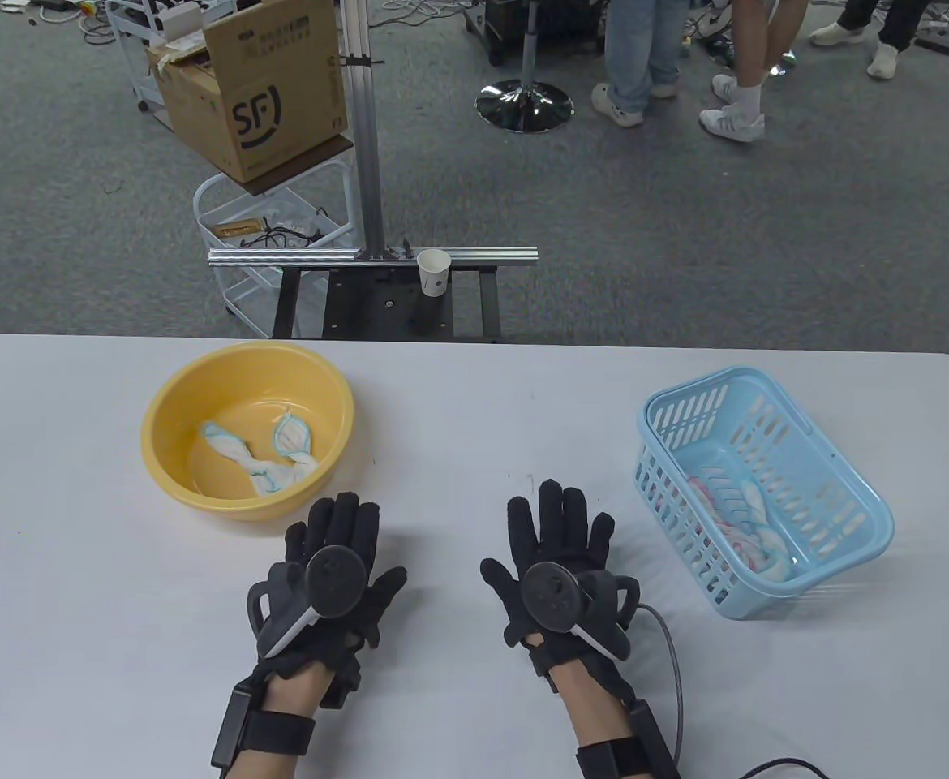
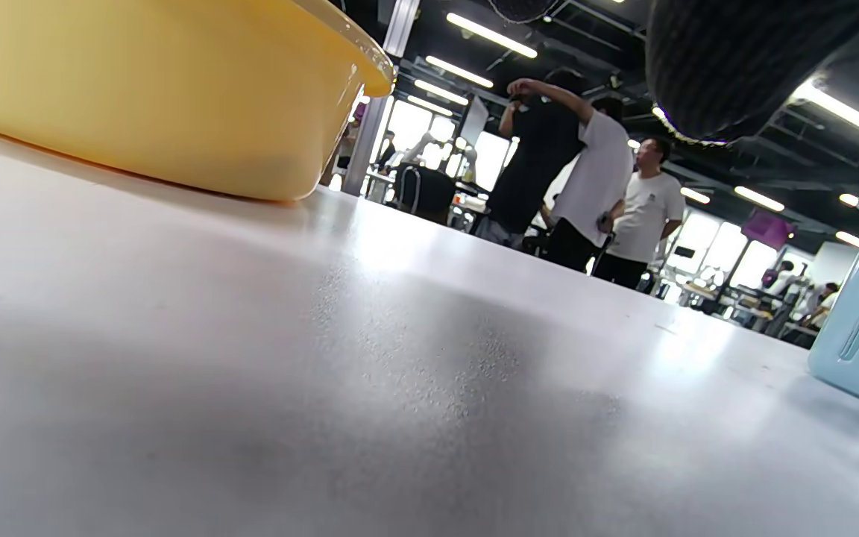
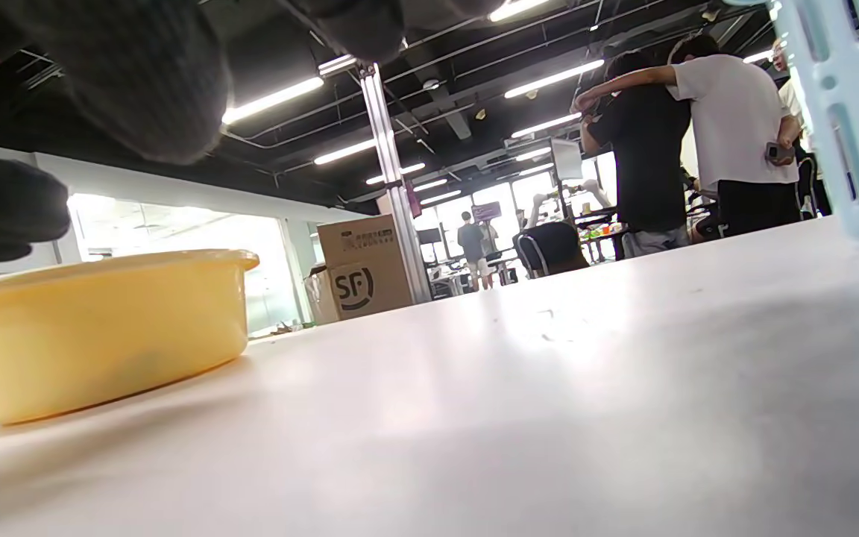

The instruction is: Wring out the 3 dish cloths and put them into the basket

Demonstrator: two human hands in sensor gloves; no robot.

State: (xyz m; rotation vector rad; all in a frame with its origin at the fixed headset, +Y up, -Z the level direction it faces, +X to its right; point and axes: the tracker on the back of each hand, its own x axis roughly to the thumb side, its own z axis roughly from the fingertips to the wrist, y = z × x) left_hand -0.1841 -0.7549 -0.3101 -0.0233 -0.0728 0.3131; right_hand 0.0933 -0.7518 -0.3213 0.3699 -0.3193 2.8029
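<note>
A yellow basin (image 1: 168, 422) stands at the table's left and holds twisted white cloths with blue edging (image 1: 268, 456). At the right, a light blue basket (image 1: 839, 479) holds a wrung white cloth with pink and blue marks (image 1: 738, 519). My left hand (image 1: 337, 540) lies flat on the table just in front of the basin, fingers straight, holding nothing. My right hand (image 1: 560, 527) lies flat beside it, left of the basket, also empty. The basin's wall (image 2: 176, 97) fills the left wrist view's top left. In the right wrist view the basin (image 3: 101, 328) sits left and the basket (image 3: 847, 127) right.
A white paper cup (image 1: 434, 272) stands on a metal frame beyond the table's far edge. Behind it are a cardboard box (image 1: 272, 89) on a wire cart and several people's legs (image 1: 685, 65). A cable (image 1: 669, 649) trails from my right wrist.
</note>
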